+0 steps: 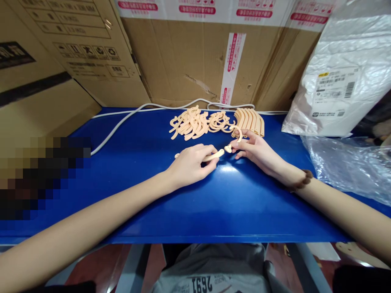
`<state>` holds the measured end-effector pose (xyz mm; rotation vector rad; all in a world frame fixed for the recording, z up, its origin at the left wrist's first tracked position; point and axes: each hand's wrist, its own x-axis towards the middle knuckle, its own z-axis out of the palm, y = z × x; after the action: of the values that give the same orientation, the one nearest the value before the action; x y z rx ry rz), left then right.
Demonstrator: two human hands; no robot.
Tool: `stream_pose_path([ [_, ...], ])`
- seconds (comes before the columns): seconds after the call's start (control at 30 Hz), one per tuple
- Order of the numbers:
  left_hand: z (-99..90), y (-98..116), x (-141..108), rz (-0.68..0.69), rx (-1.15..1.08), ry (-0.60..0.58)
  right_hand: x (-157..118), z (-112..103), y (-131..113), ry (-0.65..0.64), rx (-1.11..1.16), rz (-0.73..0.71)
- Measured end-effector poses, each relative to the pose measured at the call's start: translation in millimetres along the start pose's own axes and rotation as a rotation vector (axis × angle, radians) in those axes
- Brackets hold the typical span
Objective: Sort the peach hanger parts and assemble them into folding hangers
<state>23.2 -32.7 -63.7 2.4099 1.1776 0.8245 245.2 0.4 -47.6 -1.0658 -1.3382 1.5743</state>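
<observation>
My left hand (195, 162) is closed around a beige plastic bar (216, 155) with a rounded end, which looks like a hanger arm. The bar's end points right, and a small part of its other end shows beyond my knuckles. In my right hand (255, 148), thumb and fingers pinch a beige plastic hook (240, 133). The hook curves up over the fingers, and its round flared base (227, 149) faces the bar's end. Bar and base are very close; whether they touch I cannot tell.
Beyond my hands lie a loose heap of beige pieces (193, 124), a smaller pile of hooks (218, 121) and a row of curved arms (249, 121). A white cable (122, 121) runs behind. Cardboard boxes (183, 61) wall the back; plastic bags (330, 93) stand right.
</observation>
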Motion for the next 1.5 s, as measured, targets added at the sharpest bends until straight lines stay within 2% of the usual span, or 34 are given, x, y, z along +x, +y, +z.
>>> stream_pose_path([
  [0.33,-2.1,-1.0,-0.9,0.06,0.025,0.036,-2.6,0.8,-2.8,-0.012,0.021,0.012],
  [0.57,-3.2,-1.6,-1.0,0.061,0.054,-0.003,-2.6,0.3,-2.9,-0.065,0.004,-0.009],
  [1.0,-4.9,-0.5,-1.6,0.11,0.117,0.035,-2.2,-2.1,-1.7,-0.063,0.003,-0.001],
  [1.5,-4.4,-1.3,-2.1,0.264,0.197,0.004,-2.6,-6.4,-0.9,-0.177,-0.042,-0.017],
])
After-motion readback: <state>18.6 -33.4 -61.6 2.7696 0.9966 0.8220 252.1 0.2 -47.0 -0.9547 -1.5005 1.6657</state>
